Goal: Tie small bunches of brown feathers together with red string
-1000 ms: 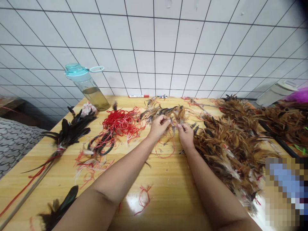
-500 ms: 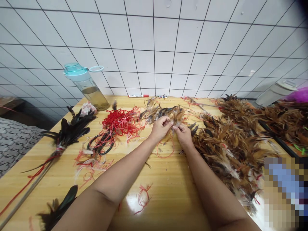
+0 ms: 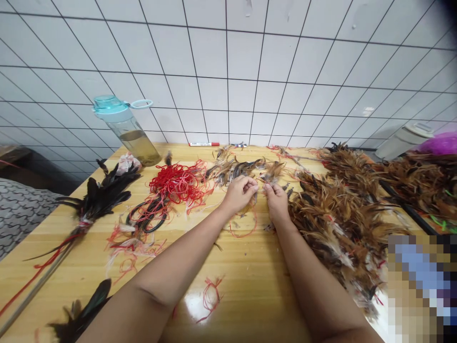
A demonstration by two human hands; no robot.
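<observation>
My left hand (image 3: 242,193) is pinched closed over the middle of the table. A thin red string (image 3: 244,236) hangs from its fingertips and loops on the wood below. Just to the right, my right hand (image 3: 277,202) is closed on a small tuft of brown feathers (image 3: 274,170), whose tips fan out beyond the fingers. A narrow gap separates the two hands, with a bit of reddish strand showing between them. Behind them lie loose brown and black feathers (image 3: 246,167). Fingers hide the tuft's base and the string's end.
Tangled red string (image 3: 173,182) lies left of my hands, near black-handled scissors (image 3: 157,224). Farther left are a black feather duster (image 3: 103,195) and a water bottle (image 3: 137,143). A large heap of brown feather bunches (image 3: 339,214) covers the right side. A red marker (image 3: 204,144) lies by the tiled wall.
My hands have moved apart from touching fingertips. The right hand has shifted slightly right with the feather tuft, while the left stays nearly in place.
</observation>
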